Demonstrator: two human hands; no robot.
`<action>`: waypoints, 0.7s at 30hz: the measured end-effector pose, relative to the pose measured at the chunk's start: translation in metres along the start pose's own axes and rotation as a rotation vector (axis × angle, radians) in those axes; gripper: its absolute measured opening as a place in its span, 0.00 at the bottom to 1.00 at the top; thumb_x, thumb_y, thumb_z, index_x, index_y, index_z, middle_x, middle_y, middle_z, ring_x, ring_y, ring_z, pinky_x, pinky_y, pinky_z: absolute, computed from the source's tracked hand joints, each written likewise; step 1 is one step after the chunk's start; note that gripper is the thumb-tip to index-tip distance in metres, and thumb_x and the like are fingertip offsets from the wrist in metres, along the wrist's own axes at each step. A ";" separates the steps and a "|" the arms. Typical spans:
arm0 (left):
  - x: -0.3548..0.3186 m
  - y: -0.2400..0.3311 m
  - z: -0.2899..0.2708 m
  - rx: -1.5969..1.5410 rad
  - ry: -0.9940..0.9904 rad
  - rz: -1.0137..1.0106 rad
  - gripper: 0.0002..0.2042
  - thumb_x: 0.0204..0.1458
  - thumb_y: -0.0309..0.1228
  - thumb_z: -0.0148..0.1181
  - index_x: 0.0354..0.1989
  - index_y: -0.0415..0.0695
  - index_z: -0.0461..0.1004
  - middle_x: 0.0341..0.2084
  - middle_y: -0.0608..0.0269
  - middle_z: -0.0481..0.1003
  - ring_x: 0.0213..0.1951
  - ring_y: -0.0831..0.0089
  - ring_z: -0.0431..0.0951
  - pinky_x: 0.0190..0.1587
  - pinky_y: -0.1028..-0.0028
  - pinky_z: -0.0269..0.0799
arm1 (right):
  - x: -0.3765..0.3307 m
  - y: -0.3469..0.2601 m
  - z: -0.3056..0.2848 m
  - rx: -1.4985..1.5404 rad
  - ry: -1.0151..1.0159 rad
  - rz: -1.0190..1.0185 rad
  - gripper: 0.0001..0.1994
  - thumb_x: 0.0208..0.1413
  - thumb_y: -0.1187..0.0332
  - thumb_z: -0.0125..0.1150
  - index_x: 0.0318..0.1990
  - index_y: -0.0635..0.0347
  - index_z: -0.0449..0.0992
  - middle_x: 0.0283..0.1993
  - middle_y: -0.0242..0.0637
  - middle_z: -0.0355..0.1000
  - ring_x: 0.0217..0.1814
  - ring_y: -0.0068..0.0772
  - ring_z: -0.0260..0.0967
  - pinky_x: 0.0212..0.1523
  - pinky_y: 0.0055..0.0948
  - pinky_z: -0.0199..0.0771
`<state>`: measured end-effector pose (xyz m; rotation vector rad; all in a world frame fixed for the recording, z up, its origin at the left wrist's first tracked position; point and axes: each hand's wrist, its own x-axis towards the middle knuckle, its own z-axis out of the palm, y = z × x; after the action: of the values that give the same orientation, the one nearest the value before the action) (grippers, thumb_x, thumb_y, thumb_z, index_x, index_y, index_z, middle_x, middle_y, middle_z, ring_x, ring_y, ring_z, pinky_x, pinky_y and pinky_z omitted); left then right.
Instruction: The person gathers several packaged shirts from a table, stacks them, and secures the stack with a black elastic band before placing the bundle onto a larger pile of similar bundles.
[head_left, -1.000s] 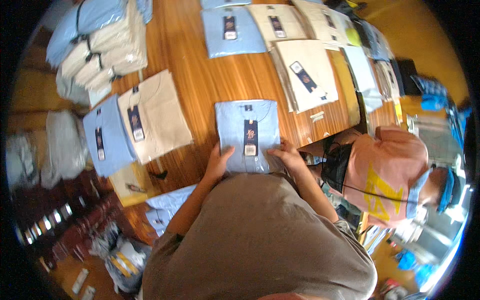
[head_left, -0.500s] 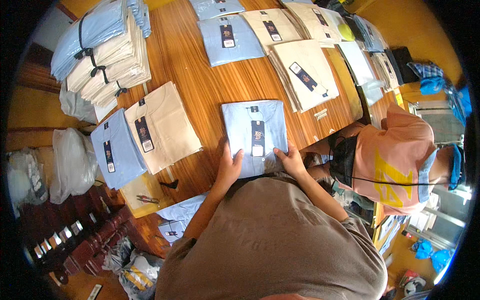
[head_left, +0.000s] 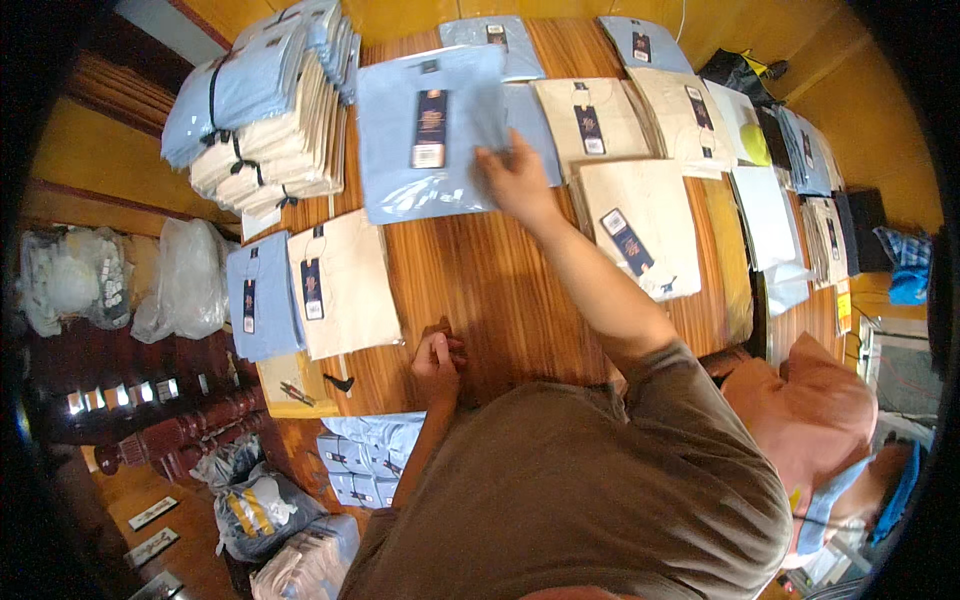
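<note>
Over the far part of the table, my right hand [head_left: 515, 180] grips the right edge of a folded blue shirt [head_left: 390, 130] in a clear plastic bag. A dark hang tag lies down the shirt's middle. Part of another blue shirt [head_left: 528, 115] shows behind my right hand. My left hand [head_left: 437, 362] rests by the table's near edge, fingers curled in, with nothing visible in it. Left of it lie a folded cream shirt [head_left: 350, 280] and a blue one [head_left: 265, 300], each with a dark tag. Stacked cream shirts [head_left: 625, 190] lie right of my right forearm.
A tall tied pile of bagged blue and cream shirts [head_left: 262, 115] stands at the far left. Small snips [head_left: 296, 392] lie near the front left corner. At the lower right, a person in a salmon-coloured top [head_left: 800, 410] is close to the table. Plastic bags [head_left: 185, 275] hang at left.
Both hands held a blue shirt near the front edge. Now my right hand has a blue shirt far out to the left over the table, and my left hand has let go and curled.
</note>
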<state>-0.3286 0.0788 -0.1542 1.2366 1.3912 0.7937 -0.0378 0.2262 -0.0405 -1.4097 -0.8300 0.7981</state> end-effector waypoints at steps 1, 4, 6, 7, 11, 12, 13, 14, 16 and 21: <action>0.001 -0.001 0.000 0.097 0.034 0.046 0.17 0.68 0.41 0.54 0.45 0.37 0.79 0.30 0.58 0.82 0.29 0.72 0.81 0.29 0.71 0.77 | 0.022 0.016 0.018 -0.143 0.087 -0.111 0.26 0.62 0.61 0.66 0.61 0.70 0.70 0.55 0.60 0.77 0.61 0.50 0.75 0.63 0.43 0.72; 0.015 0.013 0.020 0.426 0.041 0.157 0.16 0.64 0.41 0.61 0.43 0.37 0.79 0.29 0.55 0.82 0.29 0.65 0.83 0.33 0.65 0.79 | 0.080 0.106 0.037 -0.406 -0.017 0.049 0.34 0.55 0.56 0.71 0.63 0.71 0.68 0.58 0.62 0.75 0.64 0.56 0.73 0.65 0.45 0.71; 0.018 0.069 0.034 0.699 0.011 0.158 0.16 0.61 0.41 0.64 0.42 0.37 0.79 0.29 0.52 0.82 0.30 0.58 0.84 0.36 0.61 0.80 | 0.088 0.104 0.025 -0.534 -0.031 -0.047 0.35 0.53 0.55 0.72 0.62 0.72 0.70 0.57 0.60 0.76 0.64 0.56 0.73 0.66 0.45 0.71; 0.023 0.079 0.042 0.852 0.000 0.105 0.18 0.59 0.39 0.65 0.50 0.39 0.77 0.43 0.45 0.82 0.45 0.47 0.82 0.48 0.54 0.78 | 0.095 0.095 0.016 -0.596 -0.048 -0.106 0.36 0.52 0.54 0.73 0.62 0.72 0.70 0.57 0.59 0.77 0.64 0.56 0.73 0.66 0.44 0.72; 0.078 0.104 0.093 0.867 0.036 0.519 0.30 0.60 0.42 0.62 0.69 0.45 0.65 0.70 0.45 0.61 0.69 0.40 0.61 0.68 0.48 0.61 | 0.178 0.052 -0.063 -0.448 -0.165 -0.164 0.28 0.55 0.57 0.70 0.57 0.70 0.76 0.52 0.55 0.79 0.59 0.55 0.77 0.60 0.45 0.76; 0.099 0.111 0.106 0.878 0.005 0.558 0.35 0.60 0.45 0.62 0.75 0.47 0.59 0.77 0.47 0.51 0.75 0.38 0.51 0.73 0.46 0.54 | 0.198 0.044 -0.089 -0.475 -0.110 -0.172 0.26 0.56 0.58 0.69 0.56 0.69 0.77 0.50 0.54 0.80 0.56 0.54 0.79 0.57 0.45 0.78; 0.122 0.120 0.116 1.020 0.014 0.608 0.38 0.60 0.47 0.62 0.76 0.47 0.58 0.77 0.47 0.50 0.76 0.39 0.50 0.73 0.44 0.51 | 0.229 0.047 -0.118 -0.582 -0.101 -0.208 0.25 0.57 0.57 0.67 0.56 0.69 0.77 0.49 0.55 0.81 0.54 0.53 0.80 0.56 0.46 0.78; 0.147 0.126 0.125 1.144 0.017 0.667 0.40 0.59 0.49 0.63 0.76 0.46 0.56 0.78 0.47 0.49 0.76 0.39 0.49 0.74 0.43 0.49 | 0.261 0.051 -0.152 -0.705 -0.087 -0.245 0.25 0.58 0.57 0.66 0.56 0.68 0.78 0.48 0.55 0.81 0.52 0.53 0.81 0.55 0.46 0.79; 0.179 0.126 0.139 1.238 0.015 0.746 0.44 0.58 0.53 0.63 0.78 0.46 0.53 0.79 0.49 0.47 0.78 0.41 0.44 0.76 0.41 0.40 | 0.304 0.040 -0.229 -0.911 -0.003 -0.320 0.27 0.58 0.53 0.65 0.54 0.68 0.79 0.47 0.56 0.82 0.51 0.54 0.81 0.55 0.45 0.79; 0.214 0.085 0.136 1.154 0.092 0.601 0.41 0.59 0.55 0.60 0.76 0.46 0.57 0.78 0.54 0.51 0.78 0.45 0.45 0.75 0.42 0.45 | 0.352 0.006 -0.394 -1.278 0.210 -0.113 0.31 0.57 0.46 0.65 0.56 0.67 0.78 0.50 0.56 0.80 0.54 0.54 0.80 0.57 0.43 0.78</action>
<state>-0.1556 0.2818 -0.1627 2.6136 1.6063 0.3767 0.4796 0.3335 -0.0377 -2.4517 -1.3153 -0.0870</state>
